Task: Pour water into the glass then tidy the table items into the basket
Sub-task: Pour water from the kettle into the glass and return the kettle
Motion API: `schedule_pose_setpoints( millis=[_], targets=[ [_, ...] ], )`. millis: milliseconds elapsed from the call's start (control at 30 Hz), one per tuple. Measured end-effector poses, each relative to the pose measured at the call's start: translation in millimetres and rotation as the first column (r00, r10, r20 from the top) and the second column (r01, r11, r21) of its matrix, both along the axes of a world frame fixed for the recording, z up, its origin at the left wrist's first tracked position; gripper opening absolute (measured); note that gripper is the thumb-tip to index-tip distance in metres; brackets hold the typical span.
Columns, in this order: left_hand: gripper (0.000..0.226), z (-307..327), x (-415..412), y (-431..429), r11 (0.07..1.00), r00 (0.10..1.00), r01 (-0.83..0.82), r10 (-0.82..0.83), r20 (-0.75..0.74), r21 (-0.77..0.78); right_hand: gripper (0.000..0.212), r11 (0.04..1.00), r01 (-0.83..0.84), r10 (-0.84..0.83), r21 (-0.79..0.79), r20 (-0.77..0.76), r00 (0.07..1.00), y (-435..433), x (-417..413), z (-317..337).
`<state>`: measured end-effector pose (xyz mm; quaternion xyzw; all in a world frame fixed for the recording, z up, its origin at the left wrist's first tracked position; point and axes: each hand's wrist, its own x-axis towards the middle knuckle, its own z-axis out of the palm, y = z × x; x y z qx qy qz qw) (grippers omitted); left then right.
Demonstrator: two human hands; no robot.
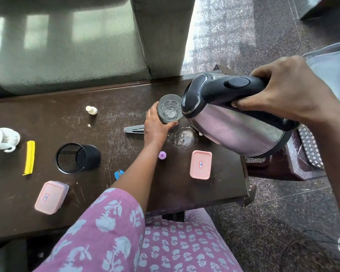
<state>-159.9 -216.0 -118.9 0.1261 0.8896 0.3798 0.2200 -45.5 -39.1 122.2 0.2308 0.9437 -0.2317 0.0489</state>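
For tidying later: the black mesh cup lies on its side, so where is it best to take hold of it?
Probably grip the mesh cup across its round wall from above, mid-length. It lies on its side, open mouth towards the yellow clip, so the curved body is free on both sides.

Steel kettle (234,122) tilted — spout over clear glass (169,110).

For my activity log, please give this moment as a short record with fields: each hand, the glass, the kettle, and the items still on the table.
left hand: holds the glass
right hand: grips the kettle handle
glass: upright on the table
kettle: tilted, spout at the glass rim
water: stream not discernible
loose items: two pink boxes, mesh cup on its side, yellow clip, purple cap
basket: not visible
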Motion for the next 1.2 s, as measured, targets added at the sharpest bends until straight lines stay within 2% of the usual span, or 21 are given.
schedule_pose_setpoints(
  millis=[467, 833, 933, 1200],
  targets=[
    [0.085, 2.6, 0.1, -0.6, 1.000, 1.000, 0.014, -0.014, -0.011, -0.012, 0.023, 1.000, 0.008, -0.008, -0.015, 0.023, 1.000, 0.7, -1.8, 5.7],
    [0.085, 1.2, 0.4, -0.6, 0.999, 1.000, 0.011, -0.011, -0.011, -0.031, 0.017, 0.999, 0.014, -0.013, -0.034, 0.030, 0.999, -0.5, -3.8, 12.7],
    [0.085, 0.7, 0.4, -0.5, 1.000, 1.000, 0.008, -0.009, -0.011, -0.025, 0.024, 1.000, 0.019, -0.018, -0.023, 0.042, 0.999, 0.3, -4.5, 13.1],
    [0.085, 0.1, 0.5, -1.5, 1.000, 1.000, 0.004, -0.004, -0.018, 0.007, 0.026, 1.000, 0.007, -0.008, 0.020, 0.042, 0.999, -2.6, -7.6, 16.4]
  ],
)
